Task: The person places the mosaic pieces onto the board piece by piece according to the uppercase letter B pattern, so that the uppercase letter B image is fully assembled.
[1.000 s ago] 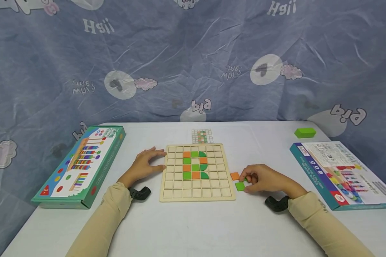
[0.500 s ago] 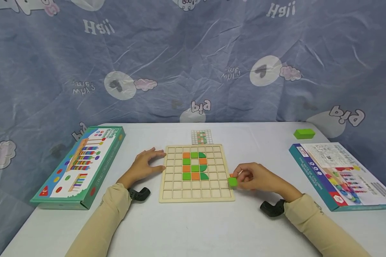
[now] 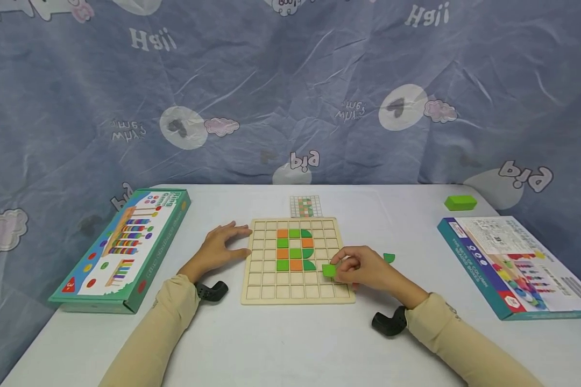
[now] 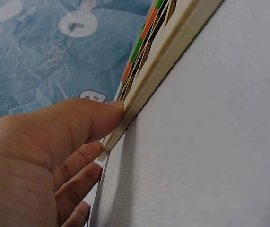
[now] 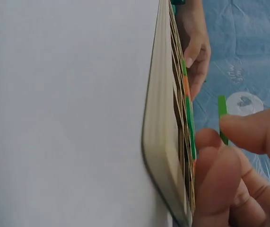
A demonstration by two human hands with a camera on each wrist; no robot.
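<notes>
Between thumb and fingertips, my right hand (image 3: 363,267) pinches a light green square tile (image 3: 328,270) over the right part of a wooden grid board (image 3: 297,302). In the right wrist view that tile (image 5: 222,106) shows edge-on, raised off the board. My left hand (image 3: 216,247) rests against the board's left edge, its thumb (image 4: 108,118) at the side and its fingers spread along it. Orange, light green and dark green rounded pieces (image 3: 309,265) fill several cells in the board's middle. A dark green piece (image 3: 389,258) lies on the table behind my right hand.
A small printed pattern card (image 3: 306,206) lies just beyond the board. A green-edged toy box (image 3: 126,247) stands at the left, another box (image 3: 518,263) at the right. Behind the right one sits a green block (image 3: 460,202). A patterned cloth (image 3: 252,107) hangs at the back.
My right hand has picked up the light green square from the table and moved left with it over the board, uncovering the dark green piece. My left hand has stayed at the board's edge.
</notes>
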